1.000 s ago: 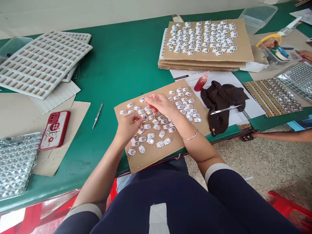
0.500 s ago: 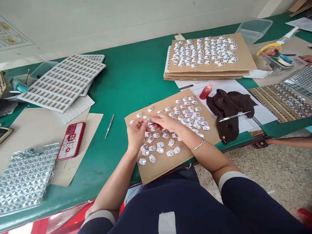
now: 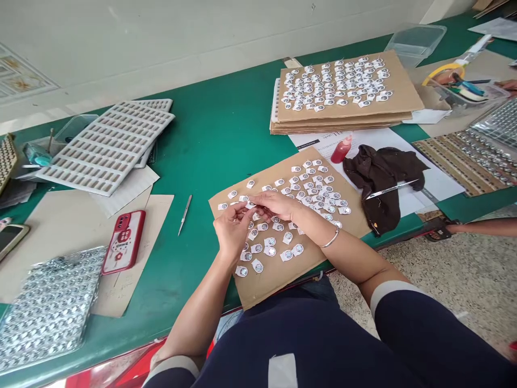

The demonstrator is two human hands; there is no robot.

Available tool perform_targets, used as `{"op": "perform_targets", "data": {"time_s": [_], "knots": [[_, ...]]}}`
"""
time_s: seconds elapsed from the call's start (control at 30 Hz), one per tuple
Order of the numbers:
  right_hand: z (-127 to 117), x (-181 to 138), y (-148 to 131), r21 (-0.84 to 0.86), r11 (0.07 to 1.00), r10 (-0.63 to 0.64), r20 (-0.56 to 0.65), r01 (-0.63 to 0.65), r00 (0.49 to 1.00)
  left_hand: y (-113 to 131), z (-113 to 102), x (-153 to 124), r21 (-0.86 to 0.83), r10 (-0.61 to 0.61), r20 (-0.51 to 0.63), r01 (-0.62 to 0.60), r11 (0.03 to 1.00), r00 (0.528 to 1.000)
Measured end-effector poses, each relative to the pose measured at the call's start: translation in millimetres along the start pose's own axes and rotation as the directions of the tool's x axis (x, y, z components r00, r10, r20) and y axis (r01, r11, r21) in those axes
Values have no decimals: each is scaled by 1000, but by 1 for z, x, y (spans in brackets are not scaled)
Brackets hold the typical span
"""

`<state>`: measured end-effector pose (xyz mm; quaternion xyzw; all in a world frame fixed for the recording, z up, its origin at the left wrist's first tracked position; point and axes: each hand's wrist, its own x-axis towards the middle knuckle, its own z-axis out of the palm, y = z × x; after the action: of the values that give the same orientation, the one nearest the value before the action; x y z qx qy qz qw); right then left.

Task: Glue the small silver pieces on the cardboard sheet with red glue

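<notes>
My left hand (image 3: pixel 235 226) and my right hand (image 3: pixel 274 205) meet above a brown cardboard sheet (image 3: pixel 278 275), fingertips pinched together. Between them shows a small round silver piece on a white paper tab (image 3: pixel 251 205), mostly covered by my fingers. Many similar tabbed pieces lie spread over the sheet, thickest on its right side and also under and around my hands. To the left of the sheet, metal tweezers (image 3: pixel 184 215) lie on the green table.
Beyond the sheet stands a cardboard stack (image 3: pixel 404 97) topped with more tabbed pieces. A red bottle (image 3: pixel 341 149) and a dark cloth (image 3: pixel 382 178) with tweezers (image 3: pixel 391 188) lie right. Left are white slotted trays (image 3: pixel 109 148), a red-cased phone (image 3: pixel 124 241) and bagged silver gems (image 3: pixel 52 307).
The view has shifted slightly. My hands stay together over the sheet, and my left fingers have changed their hold, now more spread around the small piece.
</notes>
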<state>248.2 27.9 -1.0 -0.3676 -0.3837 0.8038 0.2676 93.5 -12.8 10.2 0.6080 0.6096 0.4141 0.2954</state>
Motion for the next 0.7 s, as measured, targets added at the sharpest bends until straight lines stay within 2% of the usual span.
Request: {"op": "perform_targets", "data": {"time_s": [0.23,0.5,0.7], "knots": [[1,1,2,5,1000,11,0,-11,1000,-5,2,0,-30,-42,-5,42,999,999],[3,1,1,0,1000,11,-16,-11,1000,1,0,-1,-39,-29,2,29,999,1000],[1,2,2,13,1000,10,0,-10,1000,0,0,1,30,-8,-15,8,1000,1000]]}}
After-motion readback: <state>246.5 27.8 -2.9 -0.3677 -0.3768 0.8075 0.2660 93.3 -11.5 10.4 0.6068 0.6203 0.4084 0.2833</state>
